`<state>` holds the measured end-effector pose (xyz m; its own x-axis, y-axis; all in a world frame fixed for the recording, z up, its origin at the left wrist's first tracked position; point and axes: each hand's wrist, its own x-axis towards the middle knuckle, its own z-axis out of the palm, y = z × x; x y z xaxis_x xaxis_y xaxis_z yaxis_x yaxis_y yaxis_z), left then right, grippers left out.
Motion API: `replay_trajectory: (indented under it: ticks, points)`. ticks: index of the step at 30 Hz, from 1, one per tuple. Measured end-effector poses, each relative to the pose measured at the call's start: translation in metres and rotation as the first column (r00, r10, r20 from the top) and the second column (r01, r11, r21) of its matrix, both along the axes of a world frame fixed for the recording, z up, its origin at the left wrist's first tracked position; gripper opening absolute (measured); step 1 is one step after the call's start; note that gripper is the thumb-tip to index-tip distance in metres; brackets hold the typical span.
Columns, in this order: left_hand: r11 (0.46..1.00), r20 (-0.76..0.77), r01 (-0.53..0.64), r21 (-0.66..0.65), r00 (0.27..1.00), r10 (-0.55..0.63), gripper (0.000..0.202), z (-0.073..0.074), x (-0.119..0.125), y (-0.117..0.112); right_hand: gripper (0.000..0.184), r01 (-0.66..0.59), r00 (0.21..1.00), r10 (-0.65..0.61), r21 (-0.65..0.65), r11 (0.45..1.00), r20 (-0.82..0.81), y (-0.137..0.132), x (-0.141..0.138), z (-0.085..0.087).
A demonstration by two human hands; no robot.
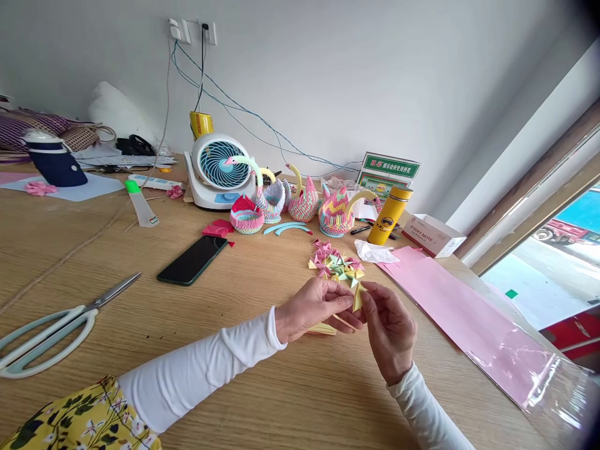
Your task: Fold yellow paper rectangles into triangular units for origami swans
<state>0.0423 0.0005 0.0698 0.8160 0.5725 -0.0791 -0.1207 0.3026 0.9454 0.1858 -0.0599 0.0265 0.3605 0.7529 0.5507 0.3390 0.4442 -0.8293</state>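
A small folded piece of yellow paper (358, 297) is pinched between both hands above the wooden table. My left hand (319, 307) grips it from the left, fingers closed. From the right, my right hand (389, 325) pinches its other edge between thumb and fingers. Partly hidden beneath my left hand lies a stack of yellow paper slips (323, 329). Just beyond the hands is a loose pile of folded paper triangles (335, 261) in pink, green and yellow.
Paper swans (336, 212) and a round paper basket (246, 215) stand behind the pile, near a white fan (222, 169). A phone (193, 259) and scissors (65, 331) lie leftward. Pink sheets (459, 319), a yellow flask (390, 215) and a sticky-note box (434, 235) are rightward.
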Motion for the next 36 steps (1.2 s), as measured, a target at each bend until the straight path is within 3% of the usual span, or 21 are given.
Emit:
replay_trajectory:
  ticks: [2,7,11,20,27,32,36]
  points:
    - [1.0,0.0,0.022,0.016,1.0,-0.022,0.036,0.0,-0.001,0.001,0.02,0.0,1.0,0.0,-0.004,1.0,0.009,0.0,0.0,0.0]
    - [0.989,-0.024,-0.092,0.119,0.995,0.095,0.04,-0.005,0.001,0.002,0.019,-0.035,0.998,0.037,-0.032,0.999,0.059,0.002,0.003,-0.002]
    - [0.982,-0.038,-0.095,0.163,0.994,0.103,0.038,-0.007,0.0,0.005,0.018,-0.111,0.992,0.115,-0.062,0.992,0.057,0.002,0.006,-0.001]
    - [0.999,-0.048,-0.013,0.053,0.999,0.015,0.034,-0.002,-0.007,0.011,0.016,-0.242,0.97,0.244,-0.086,0.966,0.011,-0.004,0.005,0.013]
    - [0.986,-0.041,-0.126,0.109,0.99,0.131,0.037,-0.003,-0.004,0.01,0.016,-0.225,0.972,0.213,-0.117,0.967,-0.103,0.001,0.006,0.012]
    - [0.983,-0.059,-0.048,0.175,0.997,0.059,0.035,0.0,-0.005,0.014,0.018,-0.188,0.976,0.177,-0.079,0.979,-0.129,0.002,0.007,0.01]
    - [0.941,-0.026,-0.066,0.332,0.997,0.079,0.035,-0.001,-0.004,0.015,0.02,-0.112,0.992,0.108,-0.056,0.992,-0.067,0.002,0.009,0.007]
